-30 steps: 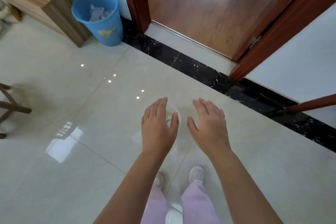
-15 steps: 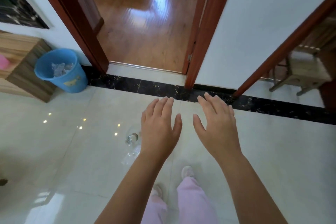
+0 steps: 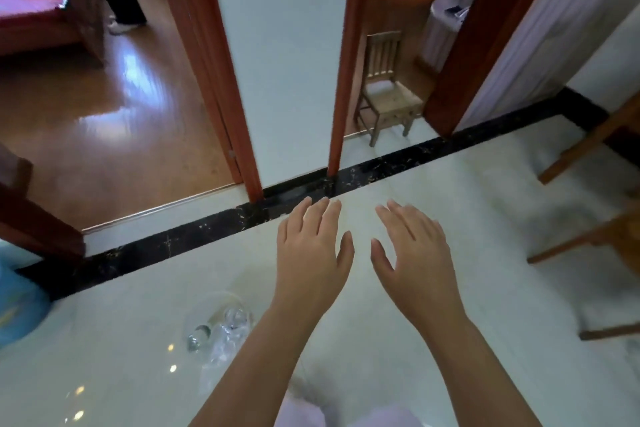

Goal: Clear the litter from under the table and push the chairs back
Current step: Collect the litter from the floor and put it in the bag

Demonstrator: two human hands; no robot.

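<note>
Both hands out front, palms down, over the glossy white tile floor [image 3: 485,288]. Left hand [image 3: 311,253]: fingers straight, holding nothing. Right hand [image 3: 415,260]: fingers spread and relaxed, likewise holding nothing.

Crumpled clear plastic bottle [image 3: 221,329] lies on the tiles, just left of the left forearm, apart from both hands. Round blue plastic bin [image 3: 17,308] at far left edge, partly cut off.

Black marble floor strip [image 3: 166,246] runs across beyond the fingertips. Small pale wooden slat-back chair [image 3: 389,97] stands upright in the right-hand doorway. Brown wooden legs [image 3: 585,152] at right edge; chair or table, cannot tell.
</note>
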